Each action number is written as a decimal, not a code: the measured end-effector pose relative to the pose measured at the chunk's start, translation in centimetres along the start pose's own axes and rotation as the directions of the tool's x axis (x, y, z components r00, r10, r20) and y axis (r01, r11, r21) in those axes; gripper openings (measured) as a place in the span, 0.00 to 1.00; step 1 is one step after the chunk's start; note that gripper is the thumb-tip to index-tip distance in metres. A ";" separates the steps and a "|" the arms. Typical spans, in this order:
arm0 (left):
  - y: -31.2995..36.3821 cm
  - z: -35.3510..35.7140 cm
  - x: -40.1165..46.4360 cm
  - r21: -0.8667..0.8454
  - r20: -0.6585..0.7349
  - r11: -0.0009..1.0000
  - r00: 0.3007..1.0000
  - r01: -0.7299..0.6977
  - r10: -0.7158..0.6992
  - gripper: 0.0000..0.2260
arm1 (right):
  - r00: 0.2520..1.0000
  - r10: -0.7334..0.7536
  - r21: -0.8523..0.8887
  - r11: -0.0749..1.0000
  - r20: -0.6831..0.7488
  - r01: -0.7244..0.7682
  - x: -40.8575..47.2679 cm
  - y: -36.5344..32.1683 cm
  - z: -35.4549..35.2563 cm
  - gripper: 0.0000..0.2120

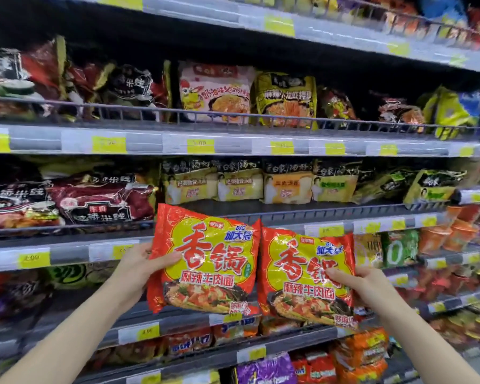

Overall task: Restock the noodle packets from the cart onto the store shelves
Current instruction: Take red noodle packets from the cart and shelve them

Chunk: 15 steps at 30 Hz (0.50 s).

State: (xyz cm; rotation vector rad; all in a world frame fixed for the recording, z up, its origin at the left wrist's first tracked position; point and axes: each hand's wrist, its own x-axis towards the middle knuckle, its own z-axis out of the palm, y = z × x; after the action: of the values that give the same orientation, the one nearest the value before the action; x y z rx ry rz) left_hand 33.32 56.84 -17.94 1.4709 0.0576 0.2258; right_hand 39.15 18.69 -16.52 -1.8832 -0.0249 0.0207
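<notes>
Red-and-yellow crinkly plastic noodle packets, one in each of the hands, are held up before the grey shelves (233,217). The left hand (139,267) pinches the left packet (205,261); the right hand (355,284) pinches the right packet (308,275). Likely light, slippery, brittle inside; edge grips suit.

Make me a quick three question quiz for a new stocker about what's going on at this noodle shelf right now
1. True or false: each of the hands, left hand and right hand, holds one noodle packet.
2. What main colours are the left packet and right packet?
   A. purple and white
   B. red and yellow
   C. green and black
3. Fill in: the yellow price tags sit along the shelf ____.

Key
1. true
2. B
3. front edge
</notes>
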 end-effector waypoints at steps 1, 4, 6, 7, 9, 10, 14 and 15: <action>-1.6 -0.1 0.4 -0.005 -0.006 1.000 1.000 -0.014 0.014 0.34 | 1.000 0.005 -0.002 1.000 0.013 -0.005 0.9 1.5 0.6 0.26; -6.7 -0.5 1.3 -0.010 -0.011 0.998 0.998 -0.055 0.055 0.30 | 0.996 0.029 0.006 1.000 0.080 -0.030 3.4 6.1 2.9 0.26; -10.3 -0.6 1.9 -0.010 -0.030 0.996 0.995 -0.091 0.091 0.34 | 0.997 -0.010 0.044 0.999 0.082 0.006 4.8 9.3 4.6 0.33; -11.9 -0.7 2.3 -0.020 -0.045 0.994 0.994 -0.105 0.104 0.34 | 0.996 -0.020 0.070 0.997 0.083 0.015 5.4 10.4 5.5 0.29; -14.9 -1.0 3.1 -0.021 -0.070 0.991 0.989 -0.133 0.131 0.33 | 0.992 -0.040 0.129 0.991 0.117 0.024 6.8 12.5 7.1 0.22; -16.1 -1.3 3.5 -0.020 -0.079 0.989 0.986 -0.149 0.147 0.31 | 0.991 -0.050 0.152 0.988 0.122 0.031 7.7 13.5 7.8 0.24; -19.7 -2.4 4.7 -0.024 -0.092 0.974 0.971 -0.223 0.220 0.29 | 0.983 -0.155 0.221 0.966 0.098 0.131 10.0 17.1 10.4 0.41; -20.4 -2.6 4.8 -0.016 -0.089 0.969 0.966 -0.246 0.244 0.30 | 0.982 -0.176 0.247 0.957 0.069 0.154 10.6 18.0 10.8 0.43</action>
State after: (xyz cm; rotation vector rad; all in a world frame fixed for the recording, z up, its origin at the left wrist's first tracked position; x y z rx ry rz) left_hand 39.94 58.57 -37.87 1.4394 -0.0577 0.4901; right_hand 49.53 23.75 -36.95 -1.6302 -0.2330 -0.0054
